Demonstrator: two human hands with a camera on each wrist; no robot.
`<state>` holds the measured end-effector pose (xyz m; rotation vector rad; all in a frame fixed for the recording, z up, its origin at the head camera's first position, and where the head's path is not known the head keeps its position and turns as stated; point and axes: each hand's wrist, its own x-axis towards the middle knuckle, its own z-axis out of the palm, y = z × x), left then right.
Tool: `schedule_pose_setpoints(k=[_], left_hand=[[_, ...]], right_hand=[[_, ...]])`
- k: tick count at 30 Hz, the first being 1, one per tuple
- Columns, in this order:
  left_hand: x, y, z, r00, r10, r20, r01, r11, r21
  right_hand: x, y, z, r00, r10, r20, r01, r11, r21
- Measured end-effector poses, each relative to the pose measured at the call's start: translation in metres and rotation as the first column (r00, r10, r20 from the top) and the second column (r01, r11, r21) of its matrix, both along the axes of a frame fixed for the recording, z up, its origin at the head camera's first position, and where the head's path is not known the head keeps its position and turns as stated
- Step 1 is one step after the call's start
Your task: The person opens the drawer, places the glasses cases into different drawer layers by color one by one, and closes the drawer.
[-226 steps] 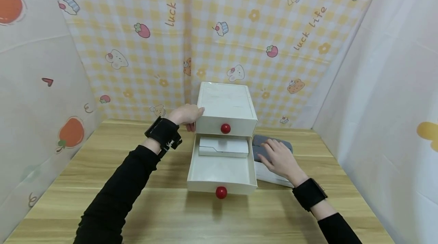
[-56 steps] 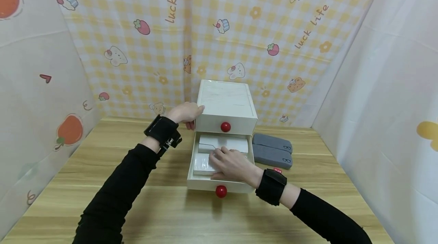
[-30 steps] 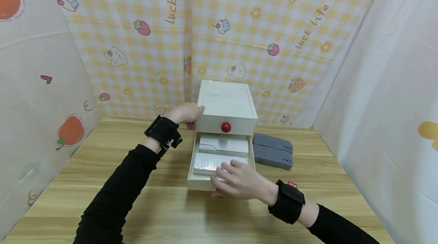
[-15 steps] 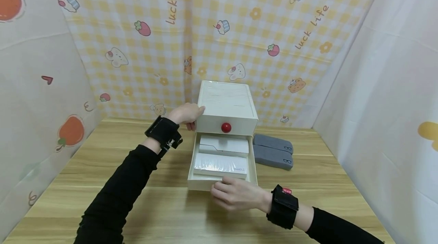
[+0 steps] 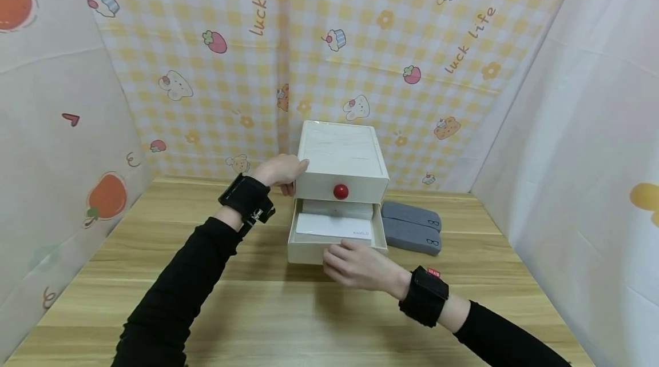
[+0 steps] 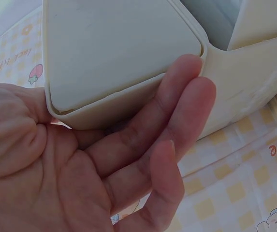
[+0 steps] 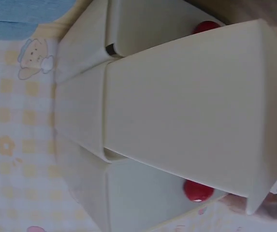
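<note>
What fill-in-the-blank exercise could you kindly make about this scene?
1. The knob on the top drawer is coloured ____.
2. ____ white boxes show inside the open drawer.
3. The cases beside the cabinet are coloured ____.
4. The ____ grip is at the open drawer's front.
Missing words: red; two; grey; right.

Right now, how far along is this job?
Looks done: two white boxes lie in the open drawer. In hand: the right fingers are at that drawer's front while the left fingers touch the cabinet. Apparently left: sliding the drawer shut, as it sticks out; perhaps stowing the grey cases beside the cabinet.
</note>
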<state>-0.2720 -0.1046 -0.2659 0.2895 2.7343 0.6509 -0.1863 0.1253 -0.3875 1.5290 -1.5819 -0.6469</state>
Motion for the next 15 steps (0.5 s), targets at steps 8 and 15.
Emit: schedule_pose_setpoints(k=[8, 15], left_hand=[[0.0, 0.0, 0.0, 1.0, 0.002, -0.006, -0.002, 1.0, -0.005], [0.001, 0.0, 0.001, 1.0, -0.01, -0.007, 0.01, 1.0, -0.007]], right_hand=[[-0.025, 0.002, -0.003, 0.999, -0.043, 0.016, 0.044, 0.998, -0.045], [-0.041, 0.0, -0.005, 0.993, -0.101, 0.06, 0.105, 0.993, -0.058]])
